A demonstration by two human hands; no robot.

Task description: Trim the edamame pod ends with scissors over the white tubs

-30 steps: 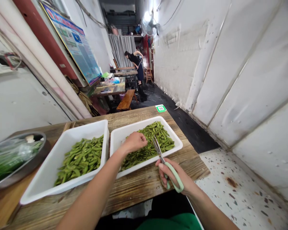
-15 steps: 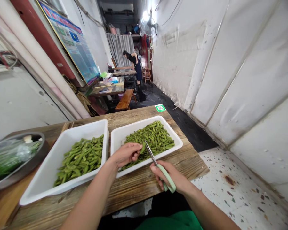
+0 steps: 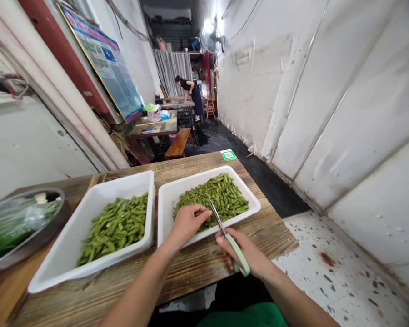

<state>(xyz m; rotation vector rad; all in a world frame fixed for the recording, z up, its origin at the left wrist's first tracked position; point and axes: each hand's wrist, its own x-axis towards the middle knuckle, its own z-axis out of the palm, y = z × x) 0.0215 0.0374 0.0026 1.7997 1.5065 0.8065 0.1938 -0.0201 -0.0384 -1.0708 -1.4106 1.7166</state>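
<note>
My right hand (image 3: 240,247) grips a pair of scissors (image 3: 238,255) with pale green handles, its blades pointing away from me over the right tray. The blades look nearly together. Close to their tips, my left hand (image 3: 188,222) has thumb and forefinger pinched; whatever is between them is hidden. Beneath both lies a heap of green edamame pods (image 3: 221,193) in a white plastic tray (image 3: 254,208). A deeper white tray (image 3: 56,270) on the left holds another pile of edamame pods (image 3: 119,225).
Both trays stand on a wooden table (image 3: 184,279). At far left is a metal bowl (image 3: 66,206) with bagged greens. A QR-code card (image 3: 228,155) lies at the table's far corner. Farther back, a person (image 3: 192,93) bends over a table beside a wooden bench (image 3: 179,143).
My left hand has moved right, closer to the scissor blades, and the pod seen in its fingers no longer shows. The scissors have stayed nearly in place, with the blades looking closer together.
</note>
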